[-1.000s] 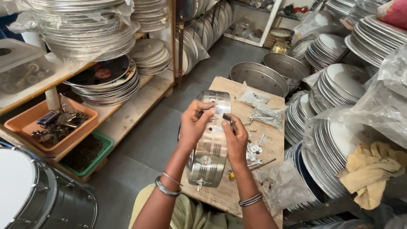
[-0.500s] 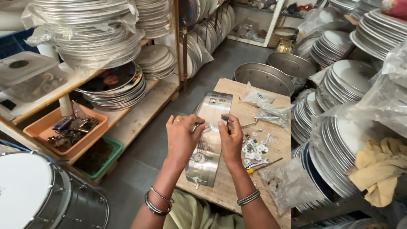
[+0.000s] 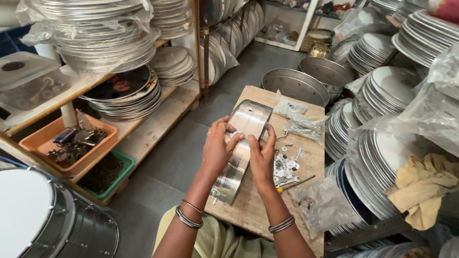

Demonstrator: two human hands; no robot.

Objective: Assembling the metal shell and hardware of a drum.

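The person holds a shiny metal band [image 3: 241, 143] with both hands above a small wooden surface [image 3: 306, 157]. The left hand [image 3: 217, 148] wraps its fingers around the band's left side. The right hand [image 3: 263, 155] grips the right side, thumb on top. Both arms reach forward, elbows bent. The band tilts, its far end up.

Washers and bolts [image 3: 287, 165] lie just beside the right hand. Stacks of metal plates [image 3: 377, 95] crowd the right edge. The grey floor [image 3: 177, 153] on the left gives open room.

Compared with half a second ago, the hands sit a little closer together on the band.
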